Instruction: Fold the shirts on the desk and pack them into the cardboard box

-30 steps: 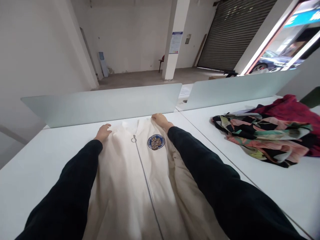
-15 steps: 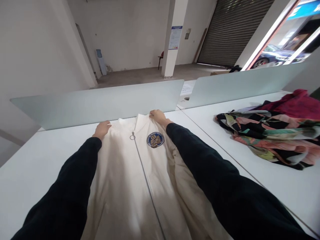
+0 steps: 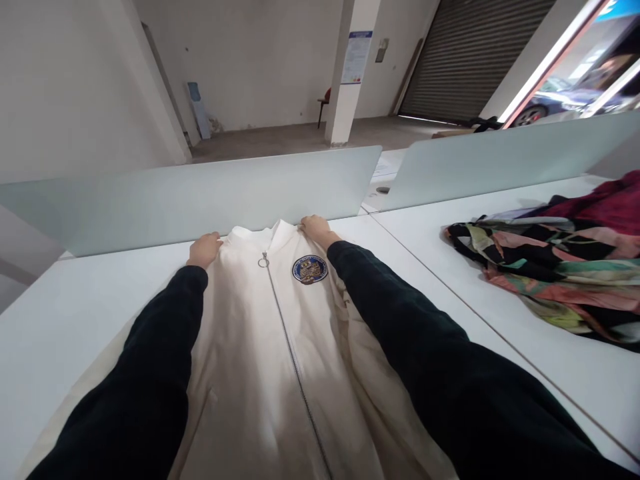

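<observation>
one white tabletop [image 3: 50, 320] spread beneath two dark-sleeved arms [image 3: 425, 340], both reaching forward and converging. between them the cream jacket [image 3: 250, 333] lay front up on it, long axis running near to far, collar [image 3: 281, 232] pointing toward the far edge. left hand [image 3: 204, 249] and right hand [image 3: 316, 228] gripped its shoulders, fingers [image 3: 216, 237] curled closed on cloth.

The cream jacket [image 3: 250, 320] lies front up, zipped, collar away.
</observation>
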Demonstrator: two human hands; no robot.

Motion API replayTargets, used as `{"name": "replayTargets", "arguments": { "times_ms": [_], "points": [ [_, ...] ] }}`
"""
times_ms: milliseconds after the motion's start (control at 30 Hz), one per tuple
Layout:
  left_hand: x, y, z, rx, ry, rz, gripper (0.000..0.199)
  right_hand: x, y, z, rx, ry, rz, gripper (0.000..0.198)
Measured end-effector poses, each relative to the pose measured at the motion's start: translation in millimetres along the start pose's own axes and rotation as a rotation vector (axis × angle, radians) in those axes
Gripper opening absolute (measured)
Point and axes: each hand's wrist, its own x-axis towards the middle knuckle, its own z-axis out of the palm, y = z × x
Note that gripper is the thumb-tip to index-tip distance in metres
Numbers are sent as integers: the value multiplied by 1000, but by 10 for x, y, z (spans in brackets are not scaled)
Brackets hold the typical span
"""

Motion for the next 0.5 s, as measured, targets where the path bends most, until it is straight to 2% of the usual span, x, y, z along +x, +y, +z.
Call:
{"name": "replayTargets", "arguments": {
  "times_ms": [133,267,367,500],
  "points": [
    [-88,-73,-71,-23,-15,-15,46,-72,50,-111,15,-38,-27,36],
    [-368,-256,-220,-54,-41,-17,61,-354,196,-323,36,-76,-77,45],
    [-764,-427,-340,-73,-53,2,68,-764,380,-493,42,-85,-103,51],
    [-1532,-730,-423,-177,-95,-98,79,-1574,741,-634,103,-84,-120,56]
  ]
}}
